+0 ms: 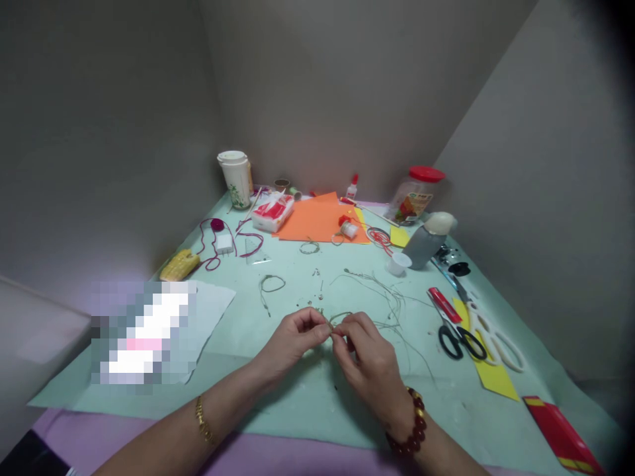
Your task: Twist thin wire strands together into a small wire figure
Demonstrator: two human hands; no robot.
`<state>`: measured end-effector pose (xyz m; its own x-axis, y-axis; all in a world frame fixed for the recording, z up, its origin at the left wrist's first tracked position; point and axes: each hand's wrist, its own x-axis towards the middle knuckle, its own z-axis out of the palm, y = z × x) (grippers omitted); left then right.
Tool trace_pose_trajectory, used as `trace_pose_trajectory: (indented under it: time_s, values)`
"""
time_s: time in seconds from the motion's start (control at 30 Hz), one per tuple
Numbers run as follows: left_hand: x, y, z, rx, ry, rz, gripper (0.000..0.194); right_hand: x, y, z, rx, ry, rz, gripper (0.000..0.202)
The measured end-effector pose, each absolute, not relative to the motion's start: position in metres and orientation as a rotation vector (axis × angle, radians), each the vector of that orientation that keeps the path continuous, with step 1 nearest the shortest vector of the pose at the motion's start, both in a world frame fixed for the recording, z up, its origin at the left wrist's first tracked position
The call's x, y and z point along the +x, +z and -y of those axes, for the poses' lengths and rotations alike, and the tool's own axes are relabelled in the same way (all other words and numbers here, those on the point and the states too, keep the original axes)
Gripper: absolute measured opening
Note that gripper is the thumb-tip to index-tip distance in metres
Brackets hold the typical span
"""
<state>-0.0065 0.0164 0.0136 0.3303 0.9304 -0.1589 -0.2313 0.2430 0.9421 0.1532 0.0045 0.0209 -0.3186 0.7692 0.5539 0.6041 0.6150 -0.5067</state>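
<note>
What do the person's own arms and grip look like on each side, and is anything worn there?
The left grip is a bare, ungloved hand, with a thin gold-coloured link bracelet at the wrist. The right grip is bare too; its wrist has a bracelet of round dark red beads with some gold-coloured ones. No sleeves show on either forearm.

Two bare hands meeting at the fingertips

The bare left hand (299, 337), a gold-coloured bracelet on its wrist, and the bare right hand (370, 350), a dark red beaded bracelet on its wrist, pinch thumb to index finger; both forearms angle inward from the lower edge.
</note>
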Motion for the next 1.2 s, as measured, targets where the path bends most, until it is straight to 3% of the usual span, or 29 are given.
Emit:
trace_pose_trajectory:
  time_s: [0.53,0.93,1.2]
  values:
    - [-0.0044,0.0162,-0.0144,0.896,0.905,-0.877,0.023,0.1518,0.022,-0.0051,-1.156,0.523,1.941,0.018]
    - [-0.0032,0.0153,-0.0136,0.865,0.925,-0.882,0.026,0.1518,0.0205,-0.0044,-1.179,0.627,1.902,0.01]
    - [-0.0054,0.0164,-0.0163,1.01,0.965,-0.938,0.031,0.1543,0.0261,-0.0099,-1.289,1.312,1.555,0.015]
